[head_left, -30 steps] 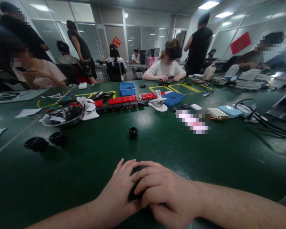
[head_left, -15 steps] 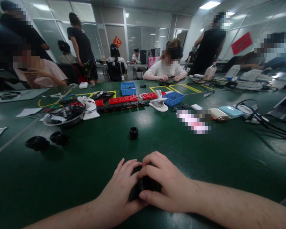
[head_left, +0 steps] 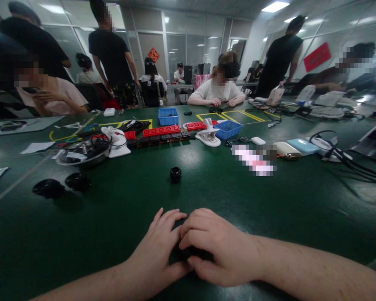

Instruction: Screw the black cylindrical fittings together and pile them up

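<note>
Both my hands rest together on the green table (head_left: 225,196) near its front edge. My left hand (head_left: 155,251) curls round the left side of a small black round part (head_left: 191,252), mostly hidden between the palms. My right hand (head_left: 216,246) lies over that part with bent fingers gripping it. A similar small black ring-shaped part (head_left: 175,174) stands alone on the table a short way beyond my hands.
Two black round parts (head_left: 48,188) (head_left: 77,181) lie at the left by a metal bowl (head_left: 83,154). Behind are red power strips (head_left: 161,131), white clamps (head_left: 208,134), blue baskets (head_left: 227,129) and cables (head_left: 347,161) at right. Several people sit or stand around the table's far side.
My right hand lifted its fingers off the black part, then lowered them over it again. People in the background shifted position.
</note>
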Motion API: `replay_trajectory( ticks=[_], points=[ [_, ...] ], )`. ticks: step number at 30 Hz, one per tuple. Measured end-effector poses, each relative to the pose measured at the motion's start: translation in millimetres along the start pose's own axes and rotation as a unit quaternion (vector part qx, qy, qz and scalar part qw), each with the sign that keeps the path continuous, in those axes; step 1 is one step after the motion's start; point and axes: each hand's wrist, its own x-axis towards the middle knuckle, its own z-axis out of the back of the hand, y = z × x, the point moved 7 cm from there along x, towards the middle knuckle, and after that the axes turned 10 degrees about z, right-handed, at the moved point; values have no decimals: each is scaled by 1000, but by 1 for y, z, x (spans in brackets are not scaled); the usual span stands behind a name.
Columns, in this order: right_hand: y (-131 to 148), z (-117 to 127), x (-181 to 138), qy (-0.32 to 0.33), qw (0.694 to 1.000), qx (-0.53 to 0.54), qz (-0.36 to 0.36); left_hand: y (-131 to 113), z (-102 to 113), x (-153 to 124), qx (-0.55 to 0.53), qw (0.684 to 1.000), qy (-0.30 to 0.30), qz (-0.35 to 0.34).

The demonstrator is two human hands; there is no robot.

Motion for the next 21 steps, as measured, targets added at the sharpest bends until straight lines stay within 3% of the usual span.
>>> replay_trajectory(
  ticks=[21],
  points=[
    [10, -8, 1, 38, 993, 10, 111, 1, 0, 0, 2, 1000, -7, -5]
  ],
)
